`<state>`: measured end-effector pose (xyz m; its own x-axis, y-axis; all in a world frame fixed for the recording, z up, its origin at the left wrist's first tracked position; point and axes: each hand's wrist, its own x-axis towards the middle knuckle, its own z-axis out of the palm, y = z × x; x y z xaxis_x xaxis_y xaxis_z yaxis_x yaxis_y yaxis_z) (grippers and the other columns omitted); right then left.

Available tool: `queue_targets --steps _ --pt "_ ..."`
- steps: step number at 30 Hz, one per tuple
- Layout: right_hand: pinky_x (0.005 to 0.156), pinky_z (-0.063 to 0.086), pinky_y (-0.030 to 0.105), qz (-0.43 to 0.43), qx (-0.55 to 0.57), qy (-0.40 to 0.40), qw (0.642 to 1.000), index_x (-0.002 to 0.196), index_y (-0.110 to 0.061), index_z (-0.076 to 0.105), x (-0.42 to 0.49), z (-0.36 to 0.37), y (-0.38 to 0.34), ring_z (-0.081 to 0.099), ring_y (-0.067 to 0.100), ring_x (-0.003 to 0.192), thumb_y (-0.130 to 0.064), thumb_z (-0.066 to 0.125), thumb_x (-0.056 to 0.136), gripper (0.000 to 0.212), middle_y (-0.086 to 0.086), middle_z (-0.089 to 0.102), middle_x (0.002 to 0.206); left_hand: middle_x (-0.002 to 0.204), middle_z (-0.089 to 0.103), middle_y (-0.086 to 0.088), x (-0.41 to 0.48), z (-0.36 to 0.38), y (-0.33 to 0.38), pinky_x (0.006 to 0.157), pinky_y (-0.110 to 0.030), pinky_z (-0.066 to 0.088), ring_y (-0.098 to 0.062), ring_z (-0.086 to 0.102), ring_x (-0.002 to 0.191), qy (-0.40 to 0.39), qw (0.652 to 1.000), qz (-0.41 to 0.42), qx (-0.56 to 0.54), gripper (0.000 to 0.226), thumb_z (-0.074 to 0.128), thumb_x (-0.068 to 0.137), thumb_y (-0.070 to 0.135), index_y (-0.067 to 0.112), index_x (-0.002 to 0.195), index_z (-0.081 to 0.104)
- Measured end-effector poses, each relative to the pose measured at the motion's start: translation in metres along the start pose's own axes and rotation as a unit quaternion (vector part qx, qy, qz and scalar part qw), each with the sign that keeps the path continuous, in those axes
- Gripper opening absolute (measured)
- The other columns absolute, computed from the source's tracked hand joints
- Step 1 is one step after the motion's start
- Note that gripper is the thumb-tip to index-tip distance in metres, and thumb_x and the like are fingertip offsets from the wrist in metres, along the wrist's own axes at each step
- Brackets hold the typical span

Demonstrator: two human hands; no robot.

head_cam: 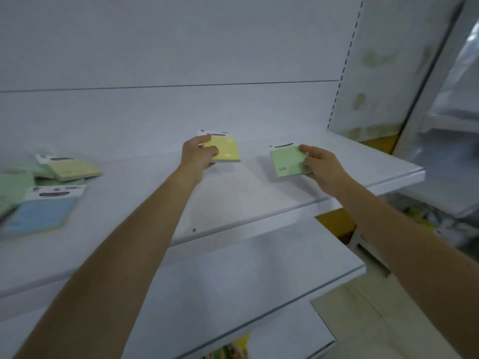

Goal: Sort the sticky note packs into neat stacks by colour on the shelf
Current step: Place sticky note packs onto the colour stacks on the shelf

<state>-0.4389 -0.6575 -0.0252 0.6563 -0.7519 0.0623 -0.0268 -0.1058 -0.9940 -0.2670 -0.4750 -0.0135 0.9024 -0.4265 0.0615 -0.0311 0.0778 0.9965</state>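
My left hand grips a yellow sticky note pack by its left edge, at the back middle of the white shelf. My right hand holds a green sticky note pack by its right side, to the right on the same shelf. At the far left lies a loose heap: a yellow pack over green packs, and a blue pack nearer the front edge. The heap is blurred.
A lower white shelf juts out beneath, with another below it. The shelf's right end lies close to my right hand. A slotted upright and a white side panel stand at the back right. Floor tiles show at the lower right.
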Motion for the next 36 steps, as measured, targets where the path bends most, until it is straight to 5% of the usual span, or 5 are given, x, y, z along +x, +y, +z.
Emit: queue_targets --steps 10,19,25,29,36 --pt "0.087 0.04 0.028 -0.002 -0.03 0.05 0.998 0.131 -0.006 0.047 0.11 -0.106 0.01 0.044 0.022 0.101 0.007 0.037 0.089 0.046 0.008 0.041 0.112 0.113 0.042 -0.009 0.071 0.136 -0.004 0.066 -0.022 0.047 -0.022 0.05 0.098 -0.058 0.998 -0.012 0.035 0.049 0.06 0.08 -0.006 0.009 0.126 0.052" --pt "0.088 0.041 0.028 0.01 -0.049 0.044 0.998 0.132 -0.003 0.046 0.218 -0.149 0.015 0.042 0.022 0.105 0.008 0.035 0.089 0.045 0.009 0.039 0.116 0.138 0.043 -0.019 0.124 0.213 -0.023 0.085 -0.03 0.045 -0.023 0.049 0.1 -0.053 0.994 -0.027 0.092 0.051 0.061 0.081 -0.005 0.005 0.129 0.048" --pt "0.102 0.044 0.035 0.034 -0.127 -0.006 0.991 0.131 -0.007 0.049 0.275 -0.163 0.032 0.049 0.028 0.118 0.002 0.037 0.091 0.043 0.015 0.045 0.137 0.11 0.045 -0.01 0.129 0.258 -0.044 0.08 -0.027 0.043 -0.019 0.049 0.097 -0.026 0.986 -0.013 0.162 0.056 0.068 0.079 0.002 0.002 0.131 0.049" --pt "0.099 0.039 0.029 -0.028 -0.247 -0.026 0.968 0.132 -0.004 0.048 0.288 -0.169 0.047 0.049 0.027 0.118 -0.007 0.037 0.093 0.04 0.016 0.046 0.14 0.127 0.052 -0.015 0.123 0.277 -0.057 0.097 -0.028 0.04 -0.025 0.051 0.118 0.016 0.957 -0.002 0.288 0.05 0.065 0.082 0.014 0.007 0.129 0.051" --pt "0.106 0.028 0.04 -0.122 -0.436 -0.023 0.891 0.129 -0.012 0.05 0.295 -0.17 0.066 0.038 0.037 0.123 -0.025 0.04 0.092 0.041 0.022 0.044 0.133 0.145 0.022 -0.024 0.106 0.299 -0.074 0.11 -0.029 0.024 -0.035 0.025 0.138 0.058 0.884 0.076 0.458 0.048 0.046 0.089 0.035 0.008 0.129 0.052"
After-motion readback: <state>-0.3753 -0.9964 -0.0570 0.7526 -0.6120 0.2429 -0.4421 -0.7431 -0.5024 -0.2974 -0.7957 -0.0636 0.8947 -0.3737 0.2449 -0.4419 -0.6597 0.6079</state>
